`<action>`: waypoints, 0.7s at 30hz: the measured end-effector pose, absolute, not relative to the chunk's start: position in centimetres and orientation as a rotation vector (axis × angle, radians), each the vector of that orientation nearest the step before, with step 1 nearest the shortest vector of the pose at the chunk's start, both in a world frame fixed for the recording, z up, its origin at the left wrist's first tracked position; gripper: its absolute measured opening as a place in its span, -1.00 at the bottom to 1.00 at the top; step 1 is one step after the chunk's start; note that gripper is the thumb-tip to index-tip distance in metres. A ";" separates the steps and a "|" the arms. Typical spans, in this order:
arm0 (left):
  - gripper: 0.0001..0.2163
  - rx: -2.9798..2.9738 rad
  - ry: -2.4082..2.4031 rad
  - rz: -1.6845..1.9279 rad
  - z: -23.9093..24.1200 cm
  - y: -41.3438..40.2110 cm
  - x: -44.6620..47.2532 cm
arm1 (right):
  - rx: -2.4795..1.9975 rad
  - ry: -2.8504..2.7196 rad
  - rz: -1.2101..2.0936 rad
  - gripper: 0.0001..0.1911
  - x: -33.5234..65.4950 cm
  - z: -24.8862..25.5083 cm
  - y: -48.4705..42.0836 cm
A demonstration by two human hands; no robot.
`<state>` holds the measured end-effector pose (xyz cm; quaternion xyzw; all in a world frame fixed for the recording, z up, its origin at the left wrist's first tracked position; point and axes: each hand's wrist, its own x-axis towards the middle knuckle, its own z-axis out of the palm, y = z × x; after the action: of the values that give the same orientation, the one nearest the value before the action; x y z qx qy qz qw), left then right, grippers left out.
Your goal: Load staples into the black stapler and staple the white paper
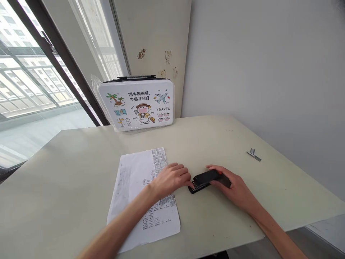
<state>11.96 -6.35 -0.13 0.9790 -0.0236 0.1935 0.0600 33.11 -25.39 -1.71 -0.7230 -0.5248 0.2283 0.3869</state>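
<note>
A black stapler (205, 178) lies on the pale table (81, 158), just right of a printed sheet of paper (140, 190). My right hand (234, 187) wraps round the stapler's rear half, fingers curled over it. My left hand (172, 178) rests over the paper's right edge, fingers bent, with its fingertips touching the stapler's front end.
A white case (137, 104) with cartoon prints and the word TRAVEL stands at the table's far edge against the wall. A small strip of staples (253, 154) lies at the right. A window runs along the left; the table's near edge is close to me.
</note>
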 end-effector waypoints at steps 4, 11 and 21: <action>-0.56 3.013 -0.086 0.642 -0.2 -6.3 12.2 | -1.831 -1.339 0.590 -0.57 33.2 -1.8 -25.4; -0.52 3.038 0.019 0.595 -0.1 -6.9 12.3 | -1.819 -1.357 0.573 -0.57 33.3 -2.0 -25.4; -0.75 2.847 0.257 0.479 3.3 -9.3 4.1 | -1.877 -1.291 0.678 -0.55 33.1 -2.1 -26.1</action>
<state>4.12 -9.31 3.32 0.9750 0.0879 0.1641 0.1212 33.13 -26.08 -2.08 -0.7326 -0.5040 0.2648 0.3731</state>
